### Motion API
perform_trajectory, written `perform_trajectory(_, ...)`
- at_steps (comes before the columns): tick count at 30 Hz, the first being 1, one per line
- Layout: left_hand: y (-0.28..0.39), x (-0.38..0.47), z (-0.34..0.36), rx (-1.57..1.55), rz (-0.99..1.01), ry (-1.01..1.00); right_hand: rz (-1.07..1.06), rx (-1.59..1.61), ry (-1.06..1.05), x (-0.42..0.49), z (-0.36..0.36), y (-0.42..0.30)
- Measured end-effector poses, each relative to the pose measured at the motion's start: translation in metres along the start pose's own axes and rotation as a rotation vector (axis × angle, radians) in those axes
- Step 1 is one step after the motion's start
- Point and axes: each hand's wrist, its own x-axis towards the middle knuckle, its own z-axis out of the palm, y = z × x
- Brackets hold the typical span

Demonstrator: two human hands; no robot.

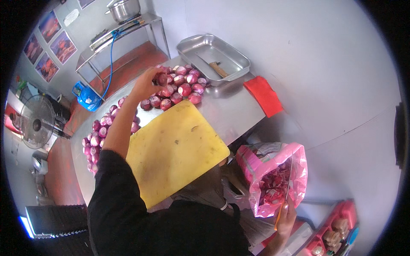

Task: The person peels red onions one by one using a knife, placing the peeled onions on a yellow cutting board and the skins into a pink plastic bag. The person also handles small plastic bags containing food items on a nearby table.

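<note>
My left hand [149,84] reaches over the back pile of red onions [184,90], its fingers around an onion [161,79] at the pile's left side. Whether it grips that onion firmly cannot be told. My right hand [286,215], low at the right, is closed on the orange handle of a knife [289,182], whose blade points up over a pink plastic bag [301,179]. Red onion skins and scraps [273,188] lie in the bag. Between the arms a stained yellow cutting board [176,150] rests on the metal table [224,121]. A second onion pile [96,137] sits beyond my left forearm.
A steel roasting pan [205,48] holding a wooden-handled knife [218,69] stands at the table's back. A red cloth [264,96] hangs over the right edge. A red tray [347,211] is at lower right. Further off are a blue gas cylinder [88,96] and a fan [36,124].
</note>
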Motion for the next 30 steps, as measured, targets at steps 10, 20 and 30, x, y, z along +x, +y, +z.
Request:
perform_trajectory(10, 0.255, -0.102, 0.086, -1.42, 0.079, -0.569, -0.131, -0.102, -0.085, 0.019, 0.042, -0.025)
perform_trajectory(20, 0.381, -0.152, 0.187, -1.992, -0.127, -1.072, 0.133, 0.368, -0.013, -0.021, 0.012, -0.032)
perform_trajectory(30, 0.411, -0.169, 0.204, -1.598, -0.013, -0.982, -0.151, -0.189, 0.064, -0.037, -0.003, -0.034)
